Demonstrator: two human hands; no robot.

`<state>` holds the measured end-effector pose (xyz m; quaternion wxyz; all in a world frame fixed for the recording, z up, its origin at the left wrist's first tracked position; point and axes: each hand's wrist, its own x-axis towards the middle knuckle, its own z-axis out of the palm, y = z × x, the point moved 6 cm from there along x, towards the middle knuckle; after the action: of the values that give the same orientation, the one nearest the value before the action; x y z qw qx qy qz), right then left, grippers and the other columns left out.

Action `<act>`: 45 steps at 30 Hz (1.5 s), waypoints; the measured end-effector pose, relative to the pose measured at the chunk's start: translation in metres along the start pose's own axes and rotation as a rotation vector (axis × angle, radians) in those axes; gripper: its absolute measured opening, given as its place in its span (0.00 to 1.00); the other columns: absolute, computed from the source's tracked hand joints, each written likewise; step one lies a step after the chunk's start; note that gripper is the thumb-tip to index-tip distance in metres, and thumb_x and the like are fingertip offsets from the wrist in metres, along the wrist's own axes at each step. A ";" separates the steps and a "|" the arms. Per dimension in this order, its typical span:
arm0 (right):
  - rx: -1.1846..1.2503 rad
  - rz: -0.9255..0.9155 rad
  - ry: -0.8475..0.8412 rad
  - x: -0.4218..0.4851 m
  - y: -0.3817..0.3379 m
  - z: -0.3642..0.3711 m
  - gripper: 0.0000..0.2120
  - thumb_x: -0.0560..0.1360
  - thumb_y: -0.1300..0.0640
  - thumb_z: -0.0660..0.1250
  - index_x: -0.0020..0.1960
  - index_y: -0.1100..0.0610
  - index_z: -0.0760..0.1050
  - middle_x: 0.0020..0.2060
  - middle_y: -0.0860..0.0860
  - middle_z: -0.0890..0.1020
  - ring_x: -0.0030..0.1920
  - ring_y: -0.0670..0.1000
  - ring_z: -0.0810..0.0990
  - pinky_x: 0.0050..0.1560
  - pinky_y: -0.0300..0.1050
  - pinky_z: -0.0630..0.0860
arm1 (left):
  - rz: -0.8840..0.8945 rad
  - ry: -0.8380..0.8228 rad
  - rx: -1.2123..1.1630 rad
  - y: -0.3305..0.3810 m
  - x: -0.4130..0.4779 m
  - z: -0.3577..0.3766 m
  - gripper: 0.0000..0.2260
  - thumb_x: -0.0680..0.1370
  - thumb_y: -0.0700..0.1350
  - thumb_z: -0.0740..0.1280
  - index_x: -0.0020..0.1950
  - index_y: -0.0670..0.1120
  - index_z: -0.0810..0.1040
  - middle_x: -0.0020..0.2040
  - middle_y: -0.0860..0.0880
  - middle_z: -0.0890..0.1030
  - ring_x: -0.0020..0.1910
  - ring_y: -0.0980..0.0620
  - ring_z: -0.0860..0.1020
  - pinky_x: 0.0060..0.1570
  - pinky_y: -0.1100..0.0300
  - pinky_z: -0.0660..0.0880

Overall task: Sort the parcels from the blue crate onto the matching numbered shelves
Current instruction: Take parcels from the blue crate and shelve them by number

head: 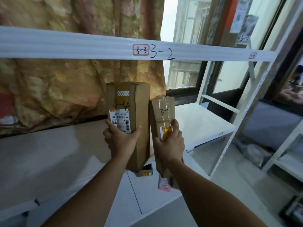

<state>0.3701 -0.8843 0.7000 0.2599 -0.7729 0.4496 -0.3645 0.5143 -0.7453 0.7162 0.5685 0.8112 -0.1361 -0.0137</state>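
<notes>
Both arms are reaching forward: the left hand [120, 138] is gripping the larger parcel [129, 112], the right hand [170, 143] clasping the narrower parcel [161, 112].

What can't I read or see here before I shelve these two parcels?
Head view: on the smaller parcel, the digit after "3-" is unclear under tape glare.
Head view: the left hand covers part of the label on the larger parcel; print blurred.
Head view: small tag at the right end of the beam: too small.
</notes>
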 end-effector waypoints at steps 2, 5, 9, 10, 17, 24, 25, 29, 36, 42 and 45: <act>0.033 -0.026 -0.011 0.015 0.016 -0.018 0.45 0.71 0.46 0.71 0.76 0.43 0.45 0.68 0.51 0.69 0.64 0.54 0.70 0.65 0.56 0.70 | 0.013 0.030 -0.002 0.014 -0.014 0.019 0.53 0.67 0.60 0.75 0.78 0.53 0.41 0.73 0.44 0.56 0.71 0.39 0.59 0.64 0.39 0.68; 0.053 -0.078 -0.024 0.035 0.040 -0.050 0.44 0.72 0.47 0.71 0.77 0.44 0.46 0.68 0.52 0.69 0.64 0.53 0.70 0.63 0.53 0.70 | 0.006 0.071 -0.018 0.036 -0.037 0.049 0.53 0.67 0.59 0.75 0.78 0.52 0.41 0.73 0.44 0.57 0.71 0.40 0.59 0.64 0.42 0.67; 0.047 -0.156 -0.037 0.062 0.065 -0.089 0.46 0.70 0.46 0.73 0.77 0.45 0.46 0.69 0.51 0.67 0.67 0.53 0.68 0.67 0.54 0.69 | -0.037 0.119 -0.067 0.065 -0.061 0.087 0.54 0.66 0.61 0.75 0.78 0.50 0.42 0.73 0.43 0.56 0.71 0.39 0.58 0.67 0.41 0.64; 0.053 -0.168 -0.044 0.069 0.070 -0.096 0.47 0.70 0.45 0.73 0.77 0.45 0.45 0.70 0.50 0.67 0.68 0.52 0.67 0.68 0.54 0.68 | -0.043 0.137 -0.081 0.073 -0.066 0.096 0.54 0.66 0.61 0.75 0.78 0.50 0.42 0.73 0.43 0.56 0.71 0.39 0.58 0.67 0.40 0.64; 0.145 -0.195 0.033 0.100 0.087 -0.147 0.46 0.69 0.44 0.73 0.77 0.46 0.49 0.70 0.49 0.67 0.68 0.51 0.66 0.70 0.52 0.66 | -0.029 0.211 -0.110 0.110 -0.093 0.134 0.54 0.65 0.60 0.76 0.78 0.51 0.43 0.73 0.44 0.57 0.71 0.40 0.59 0.66 0.40 0.65; 0.277 -0.274 0.116 0.109 0.057 -0.184 0.45 0.66 0.43 0.73 0.76 0.45 0.52 0.68 0.47 0.69 0.67 0.48 0.68 0.66 0.58 0.71 | -0.077 0.161 -0.107 0.111 -0.083 0.144 0.53 0.64 0.63 0.75 0.77 0.54 0.43 0.72 0.44 0.58 0.69 0.39 0.61 0.59 0.38 0.72; 0.309 -0.294 0.120 0.109 0.047 -0.189 0.45 0.66 0.42 0.73 0.75 0.44 0.52 0.67 0.46 0.69 0.66 0.47 0.68 0.66 0.58 0.72 | -0.089 0.156 -0.105 0.108 -0.081 0.144 0.53 0.64 0.63 0.75 0.77 0.55 0.44 0.72 0.44 0.59 0.68 0.38 0.62 0.59 0.37 0.72; 0.481 -0.407 0.141 0.103 -0.011 -0.210 0.45 0.66 0.43 0.72 0.75 0.41 0.51 0.67 0.40 0.66 0.63 0.36 0.65 0.67 0.45 0.69 | -0.138 0.149 -0.120 0.100 -0.070 0.137 0.51 0.66 0.61 0.75 0.77 0.52 0.45 0.70 0.41 0.61 0.68 0.36 0.63 0.62 0.37 0.68; 0.720 -0.591 0.163 0.100 -0.137 -0.234 0.42 0.70 0.50 0.73 0.76 0.48 0.53 0.65 0.39 0.64 0.63 0.34 0.62 0.57 0.24 0.56 | -0.128 0.048 -0.136 0.102 -0.045 0.124 0.49 0.67 0.60 0.71 0.78 0.48 0.45 0.69 0.36 0.61 0.65 0.35 0.65 0.63 0.44 0.67; 0.762 -0.667 0.334 0.110 -0.218 -0.241 0.44 0.70 0.52 0.74 0.78 0.55 0.52 0.71 0.52 0.65 0.66 0.42 0.61 0.65 0.35 0.57 | -0.041 0.024 -0.098 0.108 -0.032 0.108 0.51 0.63 0.67 0.73 0.76 0.48 0.51 0.67 0.40 0.63 0.64 0.37 0.66 0.60 0.45 0.69; 0.735 -0.627 0.316 0.116 -0.249 -0.228 0.46 0.70 0.47 0.75 0.78 0.51 0.50 0.70 0.53 0.66 0.70 0.51 0.64 0.68 0.51 0.65 | -0.051 0.061 0.009 0.107 -0.023 0.095 0.52 0.62 0.69 0.72 0.76 0.47 0.50 0.68 0.40 0.63 0.66 0.37 0.65 0.61 0.41 0.68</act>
<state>0.3522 -0.8895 1.0566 0.3217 -0.6635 0.0720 -0.6717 0.4531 -0.8610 0.7791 0.5680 0.8172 -0.0978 -0.0029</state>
